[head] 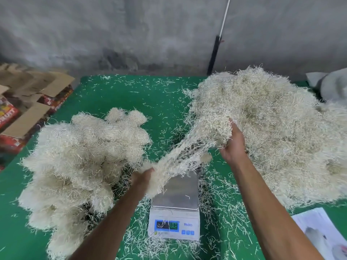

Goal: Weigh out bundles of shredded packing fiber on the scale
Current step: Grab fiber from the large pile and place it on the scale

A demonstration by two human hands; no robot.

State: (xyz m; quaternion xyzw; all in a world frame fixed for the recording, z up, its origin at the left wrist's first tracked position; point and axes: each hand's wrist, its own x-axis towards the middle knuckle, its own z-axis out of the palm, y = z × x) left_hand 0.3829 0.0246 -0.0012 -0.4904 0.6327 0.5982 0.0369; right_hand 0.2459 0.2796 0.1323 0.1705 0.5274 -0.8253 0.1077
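Observation:
A white digital scale (pixel 175 218) with a steel pan stands on the green table (pixel 116 98), its pan bare apart from a stray strand. A big loose heap of cream shredded fiber (pixel 272 132) lies on the right. Separate bundles of fiber (pixel 82 156) are piled on the left. My left hand (pixel 140 178) grips one end of a stretched strand of fiber (pixel 180 156) just above the pan's left edge. My right hand (pixel 233 145) holds the other end against the edge of the big heap.
Loose shreds litter the table around the scale. Cardboard boxes (pixel 28 109) stand off the table at the left. A printed sheet (pixel 323 231) lies at the near right corner. A grey sack (pixel 332 85) sits at the far right, and a concrete wall runs behind.

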